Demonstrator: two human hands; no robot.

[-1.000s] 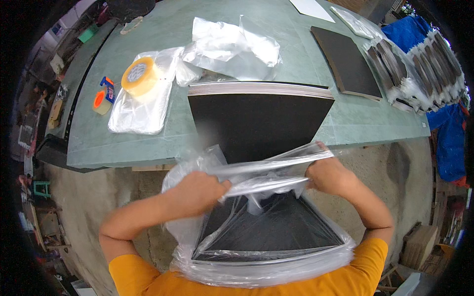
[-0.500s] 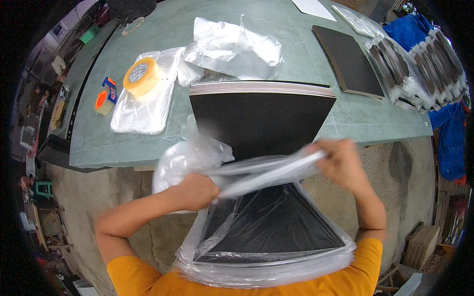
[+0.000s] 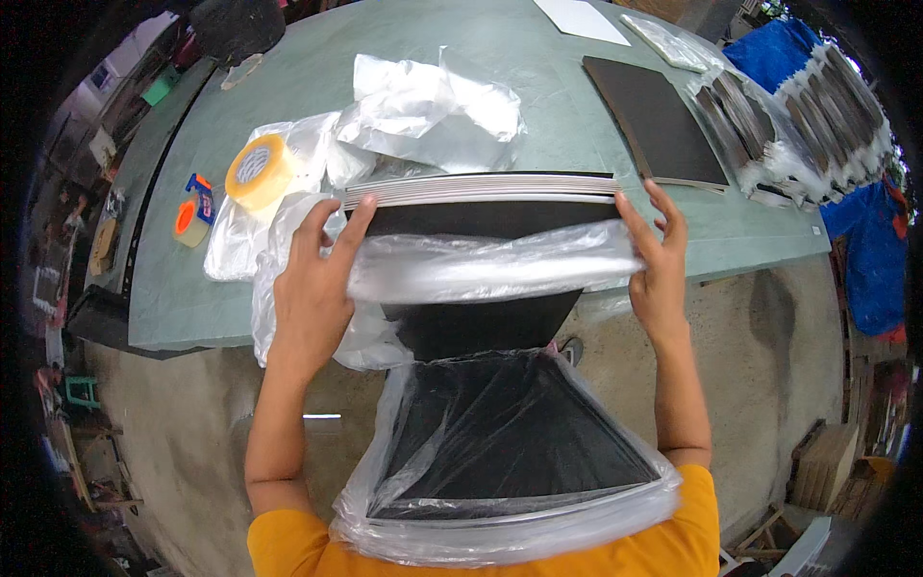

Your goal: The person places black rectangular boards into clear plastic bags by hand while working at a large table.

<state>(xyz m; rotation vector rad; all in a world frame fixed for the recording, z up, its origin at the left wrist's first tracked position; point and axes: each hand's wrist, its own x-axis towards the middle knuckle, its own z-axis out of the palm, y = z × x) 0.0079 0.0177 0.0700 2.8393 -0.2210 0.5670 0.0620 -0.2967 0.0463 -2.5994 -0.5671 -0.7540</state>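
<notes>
A thick stack of black boards with pale layered edges stands upright before me, against the table's near edge. Across its front stretches a gathered clear plastic bag, whose loose part hangs to the left. My left hand closes on the bag at the stack's left side, fingertips at its upper corner. On the opposite side, my right hand closes on the bag's other end, thumb and fingers around the upper right corner. Nearer my body lies another black panel wrapped in clear plastic.
The green table bears a tape roll on folded plastic, a tape dispenser, crumpled clear plastic and a black board. Plastic-wrapped dark bundles sit at the far right. Cartons stand lower right.
Both hands have moved up and away from me to the stack's upper corners. The gathered bag has shifted from in front of the stack's lower part to across its upper face.
</notes>
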